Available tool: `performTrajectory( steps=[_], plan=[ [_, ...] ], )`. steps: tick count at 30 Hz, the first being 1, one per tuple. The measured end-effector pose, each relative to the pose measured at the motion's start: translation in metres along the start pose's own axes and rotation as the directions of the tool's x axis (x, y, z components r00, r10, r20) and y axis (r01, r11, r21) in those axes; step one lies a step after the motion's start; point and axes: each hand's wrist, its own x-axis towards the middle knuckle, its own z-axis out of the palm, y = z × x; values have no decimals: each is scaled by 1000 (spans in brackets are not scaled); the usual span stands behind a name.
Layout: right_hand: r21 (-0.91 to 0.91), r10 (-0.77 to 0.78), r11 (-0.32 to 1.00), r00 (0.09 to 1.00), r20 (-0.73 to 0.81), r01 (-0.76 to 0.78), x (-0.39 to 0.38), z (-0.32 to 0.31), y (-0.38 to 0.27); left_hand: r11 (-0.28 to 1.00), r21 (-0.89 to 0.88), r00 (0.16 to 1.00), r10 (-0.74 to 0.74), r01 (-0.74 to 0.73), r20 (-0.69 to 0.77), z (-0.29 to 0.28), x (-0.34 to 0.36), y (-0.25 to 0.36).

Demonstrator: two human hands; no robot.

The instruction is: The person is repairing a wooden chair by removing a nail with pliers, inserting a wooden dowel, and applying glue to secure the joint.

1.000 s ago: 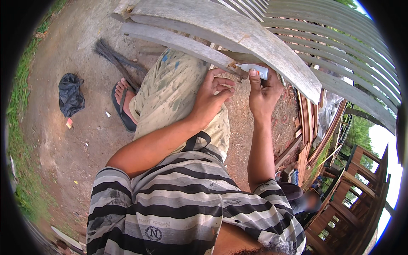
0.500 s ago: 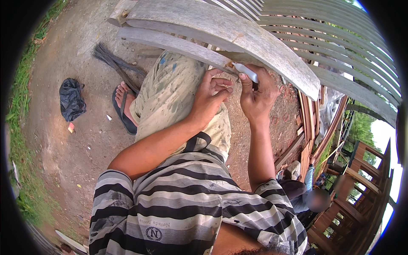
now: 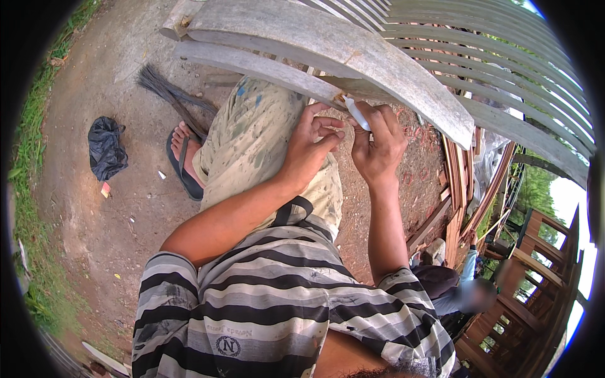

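Observation:
My right hand grips a small white squeeze bottle between thumb and fingers. Its narrow nozzle points at a brown, chipped spot near the end of a weathered grey wooden rail. Just below that rail end is my left hand, fingers loosely curled and apart, with nothing visible in them. Its index fingertip is close to the rail's underside; whether it touches, I cannot tell. Above the rail curves a broad grey armrest-like board, part of slatted wooden furniture.
Grey slats spread across the upper right. A black plastic bag and a bundle of dark bristles lie on the dirt ground at left. Reddish planks are on the right, near another person and wooden frames.
The bottle has tilted more upright, its nozzle now against or near the chipped spot. My right hand has shifted slightly left. My left hand stays put; the other person has moved a little.

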Motion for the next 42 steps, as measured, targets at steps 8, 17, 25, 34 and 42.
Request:
performTrajectory(
  steps=[8, 17, 25, 34, 42],
  plan=[
    [798, 693, 306, 696, 187, -519, -15, -10, -18, 986, 158, 999, -43, 46, -20, -1, -4, 0],
    [883, 699, -361, 540, 468, -299, -46, -17, -70, 737, 514, 898, 353, -439, 261, 28, -33, 39],
    [842, 784, 0, 523, 334, -539, -112, -23, -22, 752, 511, 908, 306, -415, 287, 28, -49, 51],
    [-10, 919, -373, -371, 130, -928, -463, 55, 26, 733, 633, 953, 66, -248, 297, -15, -69, 43],
    [-251, 906, -254, -321, 276, -934, -462, 116, -53, 667, 687, 934, 35, -288, 357, 7, -73, 43]
  ],
)
